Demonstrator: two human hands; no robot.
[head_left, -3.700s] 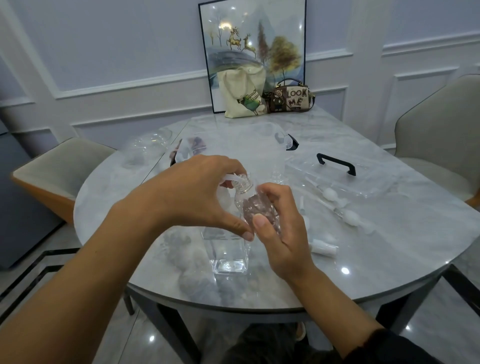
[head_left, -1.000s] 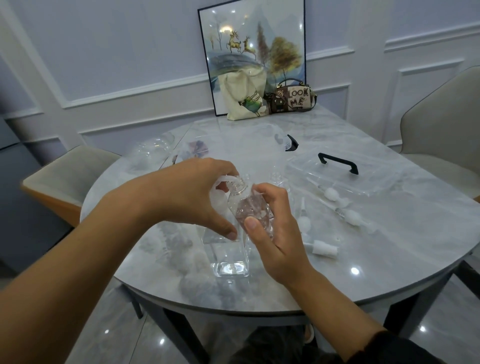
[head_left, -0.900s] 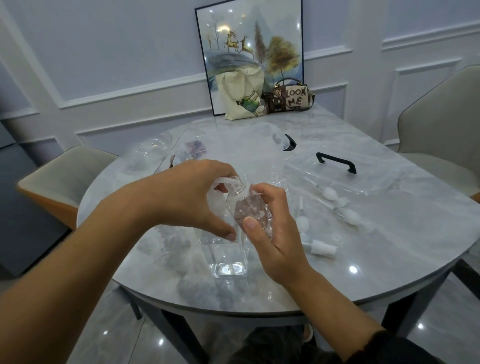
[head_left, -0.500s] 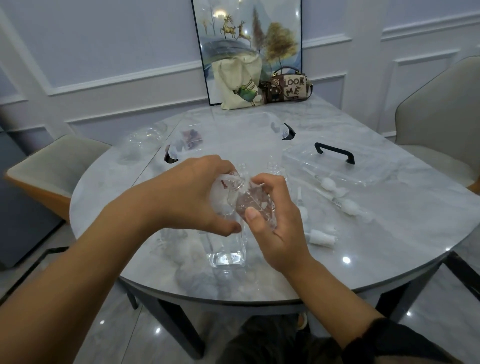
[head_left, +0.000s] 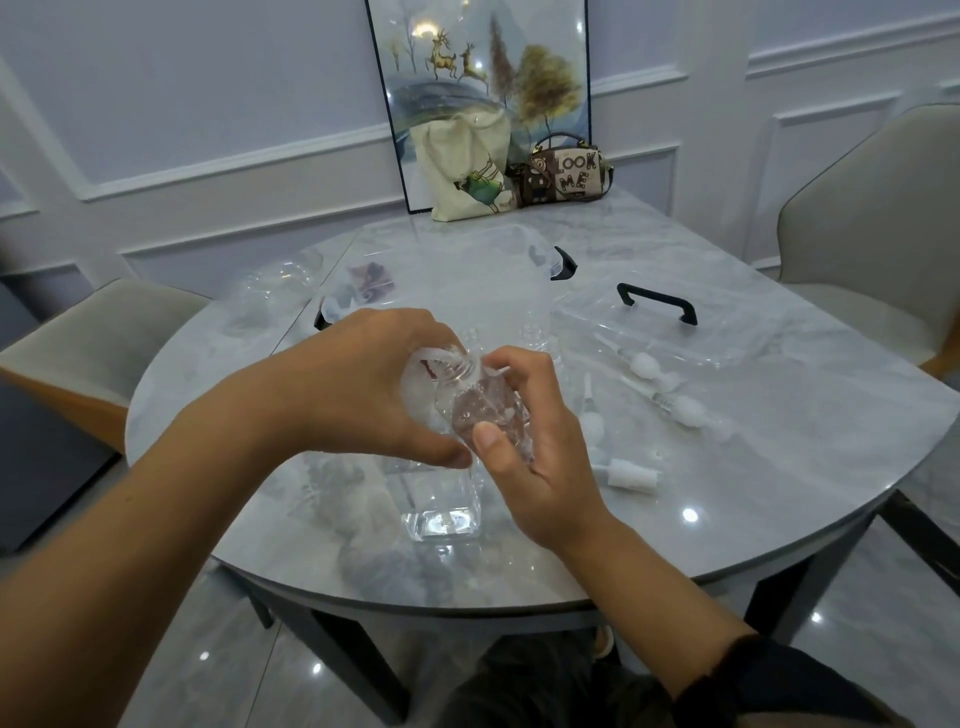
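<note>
Right hand grips small clear bottle tilted above the counter, left hand fingers pinched on white cap piece at its neck, over square clear bottle.

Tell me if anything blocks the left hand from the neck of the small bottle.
Nothing visible does. The right hand grips the small bottle, tilted above the table, and the left hand holds a white piece right at its neck. The square bottle stands below them, out of the way.
</note>
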